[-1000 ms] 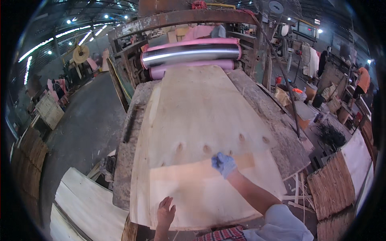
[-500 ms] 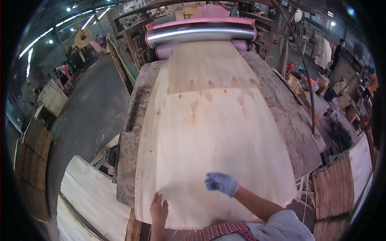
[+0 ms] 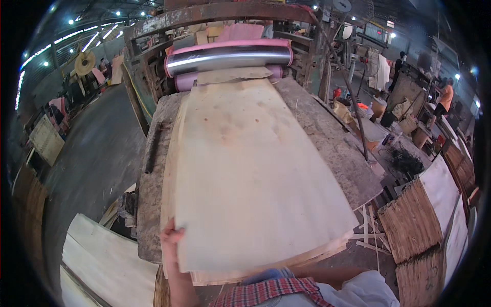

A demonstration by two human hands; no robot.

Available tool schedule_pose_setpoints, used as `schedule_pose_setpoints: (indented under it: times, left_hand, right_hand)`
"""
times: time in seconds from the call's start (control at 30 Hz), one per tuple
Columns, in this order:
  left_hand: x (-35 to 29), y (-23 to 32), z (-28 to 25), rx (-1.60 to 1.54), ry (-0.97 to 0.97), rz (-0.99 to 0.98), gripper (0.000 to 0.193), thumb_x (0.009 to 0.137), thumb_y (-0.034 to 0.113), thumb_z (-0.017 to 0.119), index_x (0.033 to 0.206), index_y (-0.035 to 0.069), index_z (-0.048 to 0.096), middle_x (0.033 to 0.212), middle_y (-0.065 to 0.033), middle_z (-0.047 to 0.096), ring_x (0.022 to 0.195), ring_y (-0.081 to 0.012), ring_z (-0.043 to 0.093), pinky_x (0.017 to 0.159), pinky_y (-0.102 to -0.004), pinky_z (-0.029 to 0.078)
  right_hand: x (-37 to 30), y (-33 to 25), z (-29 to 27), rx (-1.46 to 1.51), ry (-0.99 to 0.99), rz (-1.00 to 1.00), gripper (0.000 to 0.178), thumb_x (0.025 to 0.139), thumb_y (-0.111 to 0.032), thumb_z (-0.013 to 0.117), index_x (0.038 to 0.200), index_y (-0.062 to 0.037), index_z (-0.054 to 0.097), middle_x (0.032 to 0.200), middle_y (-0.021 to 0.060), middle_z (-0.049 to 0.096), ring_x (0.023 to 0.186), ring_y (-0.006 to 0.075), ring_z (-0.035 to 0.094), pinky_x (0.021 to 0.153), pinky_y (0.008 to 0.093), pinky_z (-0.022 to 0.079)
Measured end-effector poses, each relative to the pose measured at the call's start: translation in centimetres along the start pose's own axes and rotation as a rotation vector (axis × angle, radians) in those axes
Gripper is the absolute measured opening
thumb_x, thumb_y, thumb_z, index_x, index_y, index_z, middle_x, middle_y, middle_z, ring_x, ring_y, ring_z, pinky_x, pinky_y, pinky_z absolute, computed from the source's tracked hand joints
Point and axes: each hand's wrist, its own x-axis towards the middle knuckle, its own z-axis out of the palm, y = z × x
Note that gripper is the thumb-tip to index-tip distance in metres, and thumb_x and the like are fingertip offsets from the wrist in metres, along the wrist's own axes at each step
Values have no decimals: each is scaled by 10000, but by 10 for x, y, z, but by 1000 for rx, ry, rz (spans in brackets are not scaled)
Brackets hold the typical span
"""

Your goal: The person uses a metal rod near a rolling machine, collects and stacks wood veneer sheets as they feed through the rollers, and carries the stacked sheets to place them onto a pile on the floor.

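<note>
Head camera, and the feed has moved on: the leading sheet point(image 3: 232, 75) has run up into the machine, only its short tail left showing at the mouth between the shiny steel roller point(image 3: 230, 60) and the pink lower roller point(image 3: 185, 82). That bares a pale top sheet point(image 3: 255, 189), spread over the stack point(image 3: 307, 254) on the rough counter point(image 3: 330, 158), its far end just short of the rollers. Left hand point(image 3: 173, 235), bare, has gone out to the near left edge, fingers bent, thumb by the rim; pinching or merely touching, I can't tell. Right hand point(image 3: 266, 275), blue-gloved, has dropped back from over the wood to the near edge, mostly hidden by the red checked cloth point(image 3: 276, 293); its grip can't be told. My read: one sheet nearly through, the hands between sheets.
</note>
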Motion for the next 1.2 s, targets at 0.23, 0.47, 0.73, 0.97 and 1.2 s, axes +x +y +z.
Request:
schedule_pose_setpoints:
  times: [0.23, 0.47, 0.73, 0.97, 1.2]
  left_hand:
    - [8, -3, -4, -429, 408, 11, 415, 815, 389, 361, 954, 31, 518, 795, -65, 568, 680, -162, 536, 624, -259, 447]
    - [4, -40, -7, -196, 313, -113, 478, 845, 423, 286, 1009, 24, 492, 781, -107, 579, 573, -157, 512, 508, -232, 394]
    - [6, -72, 7, 315, 274, -287, 294, 797, 175, 458, 1006, -26, 510, 908, -170, 569, 763, -234, 574, 637, -296, 468]
    - [-16, -128, -64, 1337, 388, 33, 324, 725, 107, 531, 1019, -24, 501, 1093, -203, 476, 973, -331, 484, 829, -355, 392]
    - [-10, -79, -48, 1191, 335, 7, 241, 710, 108, 565, 908, -27, 544, 953, -193, 552, 904, -314, 525, 778, -325, 430]
  right_hand:
    - [-17, -30, -45, 426, 307, -227, 367, 834, -301, 440, 1001, 18, 514, 897, 103, 548, 787, 186, 516, 739, 307, 413]
    - [59, -126, -153, 343, 599, -451, 196, 816, -170, 457, 796, 13, 523, 756, 87, 528, 675, 180, 513, 642, 291, 449]
    - [110, -111, -219, 822, 647, -442, 205, 727, -57, 570, 902, 3, 482, 886, 152, 539, 799, 263, 548, 720, 363, 486]
    - [42, -18, -150, 699, 436, 15, 376, 751, -120, 572, 1084, -11, 436, 945, 156, 537, 833, 259, 547, 752, 368, 467]
    - [17, 13, -71, 304, 195, 180, 350, 818, -147, 480, 1128, 1, 415, 995, 118, 543, 888, 185, 546, 771, 284, 459]
